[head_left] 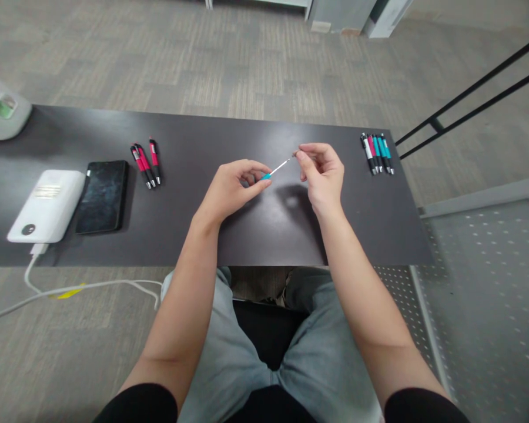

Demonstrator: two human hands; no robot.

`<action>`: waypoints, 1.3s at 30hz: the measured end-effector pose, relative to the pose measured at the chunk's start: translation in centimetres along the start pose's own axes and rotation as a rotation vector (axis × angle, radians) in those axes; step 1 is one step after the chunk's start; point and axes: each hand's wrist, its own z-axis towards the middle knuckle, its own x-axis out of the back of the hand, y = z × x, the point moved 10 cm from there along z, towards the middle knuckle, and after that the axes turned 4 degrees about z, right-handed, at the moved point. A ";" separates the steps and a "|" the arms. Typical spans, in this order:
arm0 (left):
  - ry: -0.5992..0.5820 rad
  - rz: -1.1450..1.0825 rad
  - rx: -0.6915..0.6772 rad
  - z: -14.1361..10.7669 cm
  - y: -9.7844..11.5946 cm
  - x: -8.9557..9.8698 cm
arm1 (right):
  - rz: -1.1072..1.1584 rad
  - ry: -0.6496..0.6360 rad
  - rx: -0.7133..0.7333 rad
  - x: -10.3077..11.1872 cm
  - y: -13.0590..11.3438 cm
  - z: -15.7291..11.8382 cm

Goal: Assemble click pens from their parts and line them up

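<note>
Over the middle of the dark table, my left hand (242, 182) pinches a blue pen barrel (265, 176). A thin white refill (280, 167) sticks out of the barrel toward the upper right. Just beyond the refill's tip is my right hand (320, 170), its thumb and forefinger pressed around a tiny part, perhaps a spring, too small to make out clearly. Both hands are raised slightly above the tabletop, and a shadow falls below the right one.
On the table (185, 229), red-and-black pens (144, 164) lie left of centre, beside a black phone (102, 197) and a white device (47, 205) with a cable (92, 285). Several white, red and blue pens (377, 154) lie at the right end. A white container (4, 114) stands far left.
</note>
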 end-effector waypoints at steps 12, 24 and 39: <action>-0.006 -0.002 0.002 0.0 0.5 0.0 | -0.017 -0.007 0.007 -0.5 -2.2 -0.1; -0.029 0.041 0.083 -0.1 0.8 -0.1 | 0.133 -0.033 -0.020 -1.0 -1.1 -0.1; -0.058 0.020 0.034 -0.1 1.5 -0.6 | 0.134 -0.132 -0.146 -2.3 -0.6 -0.9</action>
